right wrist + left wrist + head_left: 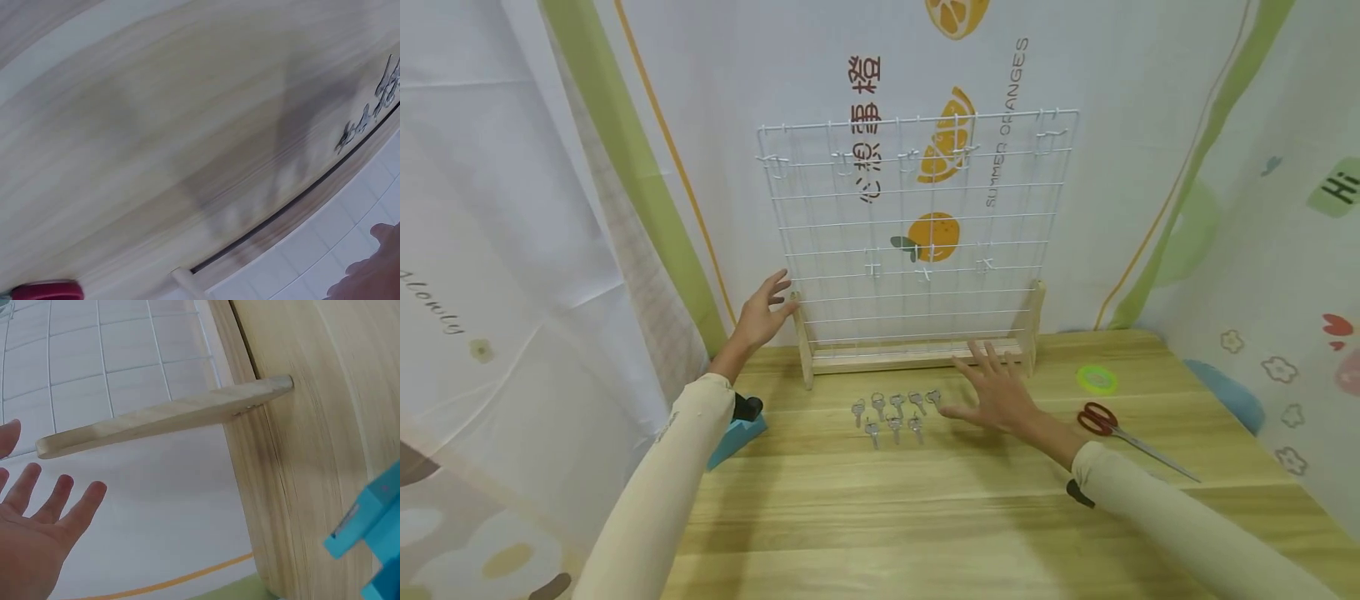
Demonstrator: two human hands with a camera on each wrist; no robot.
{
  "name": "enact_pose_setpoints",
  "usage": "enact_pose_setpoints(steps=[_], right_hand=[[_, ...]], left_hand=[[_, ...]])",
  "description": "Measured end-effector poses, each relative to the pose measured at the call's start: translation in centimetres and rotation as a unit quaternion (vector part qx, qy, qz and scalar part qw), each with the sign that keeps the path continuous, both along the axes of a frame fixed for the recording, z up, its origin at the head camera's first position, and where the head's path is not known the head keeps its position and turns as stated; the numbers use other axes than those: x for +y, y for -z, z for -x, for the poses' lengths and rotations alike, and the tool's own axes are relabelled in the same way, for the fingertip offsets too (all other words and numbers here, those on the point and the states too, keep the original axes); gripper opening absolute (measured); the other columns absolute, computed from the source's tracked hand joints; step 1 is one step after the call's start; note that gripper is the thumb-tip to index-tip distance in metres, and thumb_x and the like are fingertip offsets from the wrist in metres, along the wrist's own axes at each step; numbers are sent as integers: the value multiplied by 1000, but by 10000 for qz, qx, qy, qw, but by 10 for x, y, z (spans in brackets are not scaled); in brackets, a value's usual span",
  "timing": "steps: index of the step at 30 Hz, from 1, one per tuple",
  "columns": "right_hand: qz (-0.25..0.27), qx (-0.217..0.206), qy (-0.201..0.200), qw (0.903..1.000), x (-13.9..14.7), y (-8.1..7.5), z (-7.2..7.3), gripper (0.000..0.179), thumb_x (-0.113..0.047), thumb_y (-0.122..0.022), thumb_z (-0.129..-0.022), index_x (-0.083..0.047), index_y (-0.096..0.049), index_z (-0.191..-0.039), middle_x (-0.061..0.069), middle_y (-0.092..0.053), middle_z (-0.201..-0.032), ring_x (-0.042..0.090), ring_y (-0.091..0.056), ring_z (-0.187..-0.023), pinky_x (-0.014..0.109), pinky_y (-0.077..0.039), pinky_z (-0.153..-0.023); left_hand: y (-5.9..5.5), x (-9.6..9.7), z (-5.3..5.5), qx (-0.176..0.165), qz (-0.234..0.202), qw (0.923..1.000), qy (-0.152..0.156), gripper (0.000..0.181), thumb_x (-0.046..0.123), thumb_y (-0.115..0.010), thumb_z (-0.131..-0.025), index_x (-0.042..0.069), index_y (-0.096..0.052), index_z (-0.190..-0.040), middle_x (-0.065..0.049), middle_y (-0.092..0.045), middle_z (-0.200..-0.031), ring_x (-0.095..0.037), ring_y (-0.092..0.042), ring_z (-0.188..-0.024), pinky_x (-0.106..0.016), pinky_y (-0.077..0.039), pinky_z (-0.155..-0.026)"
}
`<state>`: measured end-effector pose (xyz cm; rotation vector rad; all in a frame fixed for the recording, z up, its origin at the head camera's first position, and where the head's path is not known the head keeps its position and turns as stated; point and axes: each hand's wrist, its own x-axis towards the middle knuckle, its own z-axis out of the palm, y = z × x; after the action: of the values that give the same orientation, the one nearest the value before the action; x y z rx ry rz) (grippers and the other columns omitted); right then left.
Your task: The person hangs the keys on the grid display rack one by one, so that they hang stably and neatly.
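Observation:
A white wire grid rack stands upright in a wooden base at the back of the table, with several white hooks on it. My left hand is beside the base's left upright, fingers spread and holding nothing; in the left wrist view the fingers are apart from the wooden upright. My right hand hovers with spread fingers in front of the base's right part, just right of the keys. Several silver keys lie in two rows on the table before the rack.
Red-handled scissors lie on the table to the right, with a yellow-green round disc behind them. A turquoise object stands at the table's left edge under my left wrist. Printed curtains hang behind and around the table.

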<state>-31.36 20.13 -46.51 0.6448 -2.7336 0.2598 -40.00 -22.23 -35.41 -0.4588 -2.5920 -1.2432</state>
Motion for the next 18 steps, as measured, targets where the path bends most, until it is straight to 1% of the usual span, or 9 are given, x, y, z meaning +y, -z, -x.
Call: enact_pose_setpoints(steps=[3, 8, 12, 16, 18], right_hand=[[-21, 5, -85, 10000, -8, 1, 0, 93, -64, -75, -84, -9, -50, -155, 26, -27, -166, 53, -23, -151, 76, -19, -120], [51, -42, -212, 9998, -22, 0, 3, 93, -65, -74, -86, -10, -48, -156, 26, -26, -167, 52, -20, -153, 75, -17, -121], [105, -89, -287, 9995, -33, -3, 7, 90, -62, -74, -88, -10, -48, -156, 27, -28, -166, 52, -22, -152, 73, -17, -122], [153, -261, -366, 9989, -40, -3, 7, 88, -61, -73, -89, -9, -49, -156, 27, -29, -165, 53, -23, -152, 72, -18, -123], [172, -300, -409, 9986, -44, -2, 7, 86, -60, -73, -90, -8, -50, -155, 28, -31, -164, 53, -25, -151, 73, -20, -122]], left_hand=[[0, 1, 3, -155, -183, 9997, 97, 68, 11, -59, -107, 7, -25, -165, -20, -41, -162, -46, -47, -140, -61, -48, -110], [0, 3, 8, -502, -509, 9973, 192, 66, 9, -55, -109, 10, -23, -166, -18, -35, -165, -42, -44, -143, -58, -52, -106], [-1, 5, 10, -673, -799, 9944, 182, 60, 9, -52, -110, 10, -29, -165, -17, -34, -166, -40, -42, -146, -57, -53, -105], [-1, 7, 11, -879, -1076, 9900, 230, 54, 8, -49, -111, 7, -34, -162, -15, -34, -167, -39, -41, -147, -56, -53, -107], [0, 8, 11, -1002, -1213, 9872, 259, 52, 8, -48, -111, 6, -36, -161, -15, -34, -167, -39, -40, -147, -55, -52, -108]])
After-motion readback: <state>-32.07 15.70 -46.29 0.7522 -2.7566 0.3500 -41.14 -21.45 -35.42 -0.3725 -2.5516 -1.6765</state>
